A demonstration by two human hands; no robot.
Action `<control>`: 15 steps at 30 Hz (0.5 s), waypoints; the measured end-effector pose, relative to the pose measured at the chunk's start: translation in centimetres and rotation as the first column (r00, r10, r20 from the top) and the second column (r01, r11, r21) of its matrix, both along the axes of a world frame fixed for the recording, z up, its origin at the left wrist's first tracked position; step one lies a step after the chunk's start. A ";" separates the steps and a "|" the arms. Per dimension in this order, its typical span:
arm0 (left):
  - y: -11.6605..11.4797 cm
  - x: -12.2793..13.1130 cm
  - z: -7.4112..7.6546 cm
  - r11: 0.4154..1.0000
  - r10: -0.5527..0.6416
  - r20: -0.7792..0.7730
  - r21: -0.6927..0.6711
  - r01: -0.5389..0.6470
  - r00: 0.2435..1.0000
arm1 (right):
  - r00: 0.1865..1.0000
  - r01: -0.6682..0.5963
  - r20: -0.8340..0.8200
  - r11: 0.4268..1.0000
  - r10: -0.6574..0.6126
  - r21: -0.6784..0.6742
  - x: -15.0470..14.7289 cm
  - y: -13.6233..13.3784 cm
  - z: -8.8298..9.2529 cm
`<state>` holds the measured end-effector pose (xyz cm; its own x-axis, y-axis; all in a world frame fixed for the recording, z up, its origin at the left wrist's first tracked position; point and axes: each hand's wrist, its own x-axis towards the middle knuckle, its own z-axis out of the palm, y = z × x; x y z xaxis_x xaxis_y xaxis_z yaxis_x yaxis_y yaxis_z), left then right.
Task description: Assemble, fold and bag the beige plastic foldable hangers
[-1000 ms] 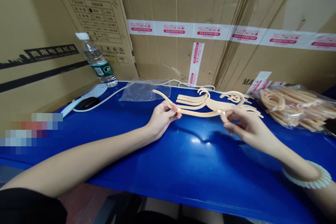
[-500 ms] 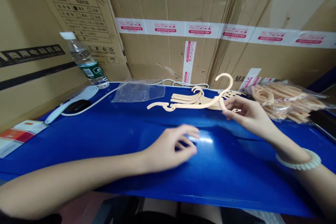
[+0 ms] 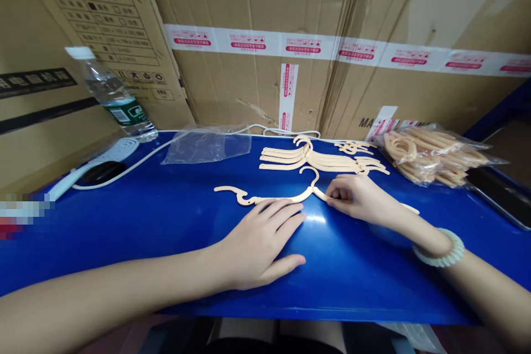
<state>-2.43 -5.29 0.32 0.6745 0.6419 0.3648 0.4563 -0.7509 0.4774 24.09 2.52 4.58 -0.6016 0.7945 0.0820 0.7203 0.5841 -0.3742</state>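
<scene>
A beige plastic folding hanger (image 3: 301,197) lies on the blue table, its small hook pointing to the back. My right hand (image 3: 352,196) is closed on the hanger's right arm just beside the hook, and its fingers hide part of that arm. The tip of the arm shows past my wrist. Flat and with its fingers stretched out, my left hand (image 3: 265,238) rests along the near side of the hanger's left arm, fingertips touching or close to it. Just behind lies a stack of similar hangers (image 3: 332,161), hooks together.
Loose beige hanger parts (image 3: 354,147) and a clear bag of more parts (image 3: 431,155) lie at the back right, near a dark phone-like object (image 3: 501,193). An empty plastic bag (image 3: 207,146), water bottle (image 3: 118,105), hairbrush (image 3: 103,157) and white cable (image 3: 153,157) are left. Cardboard boxes (image 3: 249,83) stand behind.
My right hand has brought the hanger down from above the stack and toward me onto the table. My left hand has flattened beside it, fingers stretched out. The view has shifted slightly right.
</scene>
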 end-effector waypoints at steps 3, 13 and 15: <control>0.1 0.0 -0.1 0.999 -0.004 -0.034 0.035 0.005 0.999 | 1.000 0.007 0.001 1.000 -0.007 -0.024 0.2 0.3 -0.2; 2.1 -0.6 -0.2 0.988 0.086 -0.204 0.143 -0.057 0.975 | 0.995 0.084 -0.070 0.986 -0.074 0.141 0.2 2.0 -1.9; 2.8 -0.7 -0.2 0.986 0.086 -0.214 0.159 -0.053 0.973 | 0.994 0.087 -0.078 0.983 -0.075 0.161 0.1 2.1 -2.1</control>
